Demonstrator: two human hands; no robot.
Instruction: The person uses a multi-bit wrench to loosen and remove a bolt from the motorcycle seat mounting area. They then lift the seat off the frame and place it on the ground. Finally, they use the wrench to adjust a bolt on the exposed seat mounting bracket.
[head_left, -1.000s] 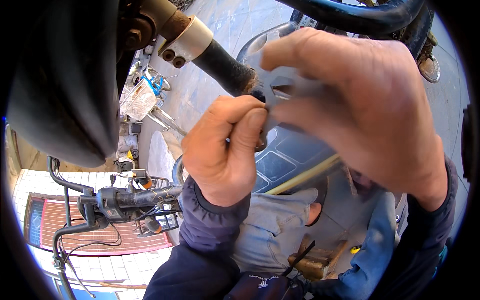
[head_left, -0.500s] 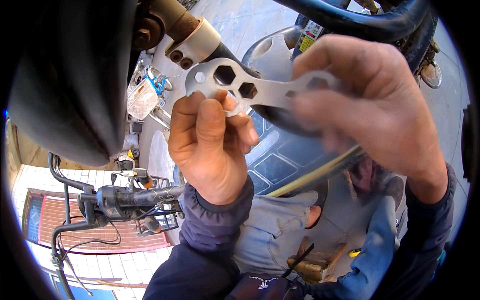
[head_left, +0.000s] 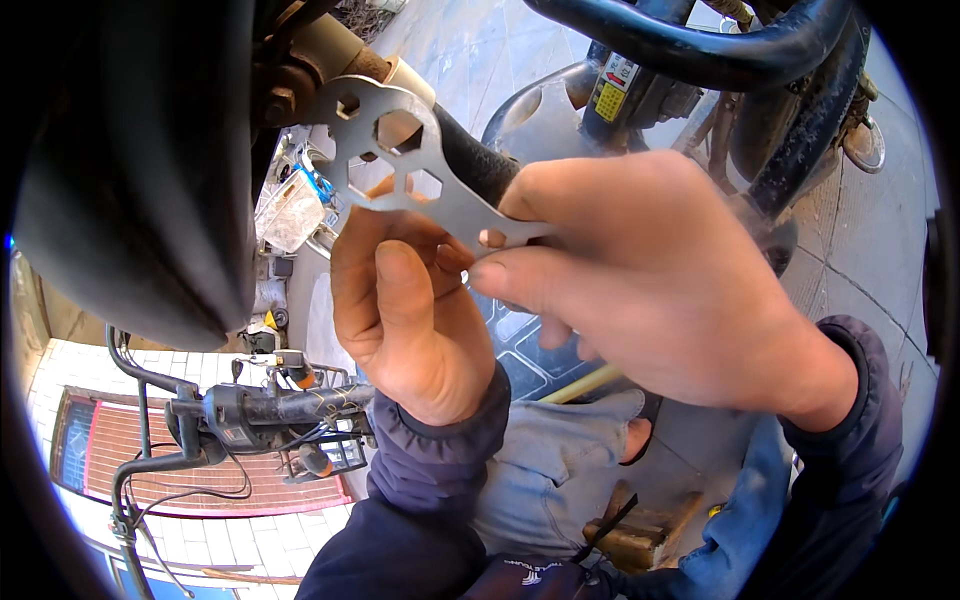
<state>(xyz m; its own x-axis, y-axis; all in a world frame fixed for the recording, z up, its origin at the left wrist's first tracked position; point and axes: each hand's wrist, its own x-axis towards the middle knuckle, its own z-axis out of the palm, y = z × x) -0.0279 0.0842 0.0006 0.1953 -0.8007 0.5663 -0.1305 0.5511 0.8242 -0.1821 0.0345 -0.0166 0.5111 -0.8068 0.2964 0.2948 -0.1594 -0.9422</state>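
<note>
My right hand (head_left: 650, 280) grips the narrow end of a flat silver multi-hole spanner (head_left: 430, 160) between thumb and fingers. Its broad end, with hexagonal openings, is raised before a rusty bolt (head_left: 280, 103) and a pale clamp (head_left: 412, 80) on a black tube (head_left: 475, 160). My left hand (head_left: 415, 330) is just below the spanner, fingers loosely curled and thumb apart, its palm empty; whether its fingertips touch the spanner is unclear.
A large black curved part (head_left: 130, 170) fills the upper left, a black tubular frame (head_left: 700, 50) the upper right. A handlebar (head_left: 260, 420) lies lower left, bicycles (head_left: 295, 200) stand behind, and a wooden stool (head_left: 635, 540) is below by my legs, over paving.
The spanner has tilted, its broad end rising leftward toward the bolt. My right hand has moved left and closed more firmly round it; my left hand has dropped away from its edge.
</note>
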